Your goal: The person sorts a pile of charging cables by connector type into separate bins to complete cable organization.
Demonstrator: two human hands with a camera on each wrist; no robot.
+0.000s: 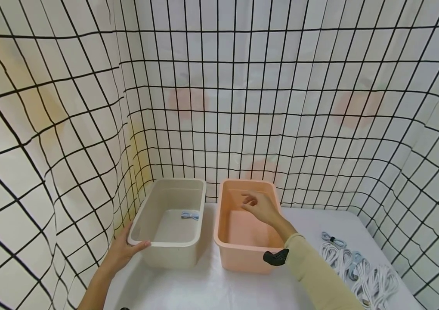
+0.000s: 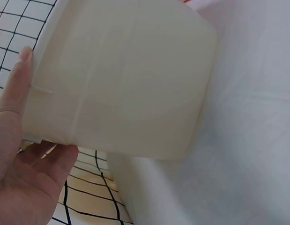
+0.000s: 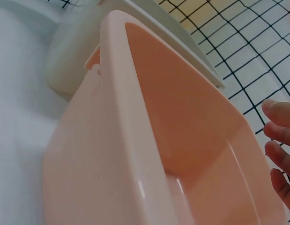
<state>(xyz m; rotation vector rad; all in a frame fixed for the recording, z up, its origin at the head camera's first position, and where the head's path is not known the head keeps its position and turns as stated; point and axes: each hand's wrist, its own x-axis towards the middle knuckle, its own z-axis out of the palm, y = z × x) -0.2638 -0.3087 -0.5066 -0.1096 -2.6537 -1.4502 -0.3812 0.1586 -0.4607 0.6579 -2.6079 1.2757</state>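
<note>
My left hand (image 1: 122,253) grips the near left corner of a cream plastic bin (image 1: 169,255), thumb at the front rim and fingers along the left side. In the left wrist view those fingers (image 2: 53,164) curl at the edge of the bin wall. A small light-blue coiled cable (image 1: 190,215) lies on the floor of this bin. Over the peach bin (image 1: 242,258) my right hand (image 1: 261,207) hovers with loosely bent fingers and nothing in them. The right wrist view has its fingertips (image 3: 276,110) at the right edge, beyond the peach wall.
On the white-covered table, right of the peach bin, lie several bundled white cables (image 1: 370,275). Among them is a light-blue cable (image 1: 355,262), and behind them a bluish cable with a black tie (image 1: 333,240). Black wire grid (image 1: 250,114) encloses the back and both sides.
</note>
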